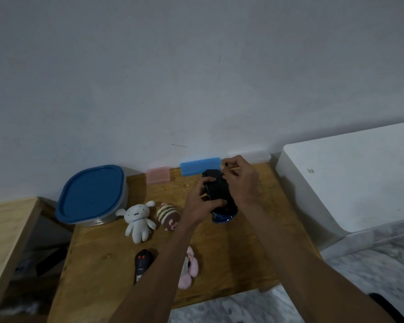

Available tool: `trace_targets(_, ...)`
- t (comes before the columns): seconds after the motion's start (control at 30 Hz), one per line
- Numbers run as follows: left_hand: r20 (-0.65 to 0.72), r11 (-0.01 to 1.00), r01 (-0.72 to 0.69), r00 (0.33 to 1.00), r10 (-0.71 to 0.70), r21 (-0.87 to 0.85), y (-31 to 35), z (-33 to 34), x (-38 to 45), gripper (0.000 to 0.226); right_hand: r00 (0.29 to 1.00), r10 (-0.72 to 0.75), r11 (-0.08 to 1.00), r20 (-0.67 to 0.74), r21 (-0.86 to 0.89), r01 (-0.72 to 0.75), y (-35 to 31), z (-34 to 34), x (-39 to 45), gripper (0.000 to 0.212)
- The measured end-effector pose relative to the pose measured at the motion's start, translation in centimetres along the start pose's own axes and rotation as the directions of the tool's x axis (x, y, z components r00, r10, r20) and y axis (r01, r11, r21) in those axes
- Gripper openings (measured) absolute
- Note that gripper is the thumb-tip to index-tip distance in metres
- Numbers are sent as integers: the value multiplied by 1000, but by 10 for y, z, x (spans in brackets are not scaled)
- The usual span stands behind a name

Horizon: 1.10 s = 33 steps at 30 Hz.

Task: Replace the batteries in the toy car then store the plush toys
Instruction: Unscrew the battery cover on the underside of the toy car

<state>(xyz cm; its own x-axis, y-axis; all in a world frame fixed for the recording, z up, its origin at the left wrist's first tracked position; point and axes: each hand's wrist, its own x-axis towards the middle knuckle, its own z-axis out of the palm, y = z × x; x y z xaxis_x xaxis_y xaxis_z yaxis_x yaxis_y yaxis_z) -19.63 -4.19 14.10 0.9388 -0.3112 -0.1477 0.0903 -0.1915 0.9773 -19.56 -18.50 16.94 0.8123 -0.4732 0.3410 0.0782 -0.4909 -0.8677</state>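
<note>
Toy car (apparently upturned) in left hand

Readable text: none; no lettering, brand or number is legible anywhere.
Remote markings: pale, too blurred to read.

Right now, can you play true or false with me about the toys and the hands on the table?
1. The left hand grips the toy car. True.
2. The white plush lies inside the container with the blue lid. False: it lies on the wooden table, beside the container.
3. The right hand pinches something small over the car. True, though it is too small to name.
4. The container's lid is off. False: the blue lid is on.
5. The pink plush is held in a hand. False: it lies on the table, partly behind the left forearm.
</note>
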Motion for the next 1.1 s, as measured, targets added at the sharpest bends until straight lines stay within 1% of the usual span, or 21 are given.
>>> trace_targets(0.1, -6, 1000, 14, 1000, -14, 0, 0, 0, -1, 64, 999, 28, 1000, -37, -13, -28, 1, -1, -1, 17)
trace_targets(0.23, -5, 1000, 17, 1000, -17, -14, 2, -1, -2, 63, 999, -16, 1000, -49, -24, 15, -2, 0, -3, 22)
trace_targets(0.37, -9, 1000, 6, 1000, -6, -12, 4, -3, -3, 63, 997, -14, 1000, -80, -26, 12, -3, 2, -3, 24)
trace_targets(0.47, -16, 1000, 5, 1000, -5, -14, 4, -5, -4, 64, 996, -45, 999, -71, -26, 43, -6, 2, -4, 28)
trace_targets(0.57, -16, 1000, 0, 1000, -1, -24, 4, -5, -6, 64, 995, -68, 997, -67, -44, 65, -8, 4, -5, 27)
trace_targets(0.67, -19, 1000, -1, 1000, 1, -13, 2, -5, -9, 64, 995, -65, 997, -74, -50, 61, -8, 5, -6, 25)
trace_targets(0.8, -14, 1000, 6, 1000, -7, -29, 2, -4, -11, 63, 997, -68, 997, -32, -51, 66, -11, 5, -10, 30)
trace_targets(0.97, -22, 999, 5, 1000, -6, -35, 1, -6, -13, 63, 998, -36, 996, -52, -78, 32, -11, 5, -11, 32)
trace_targets(1.1, -9, 998, 6, 1000, -7, -61, 1, -6, -15, 62, 999, -40, 998, -24, -42, 39, -12, 3, -10, 28)
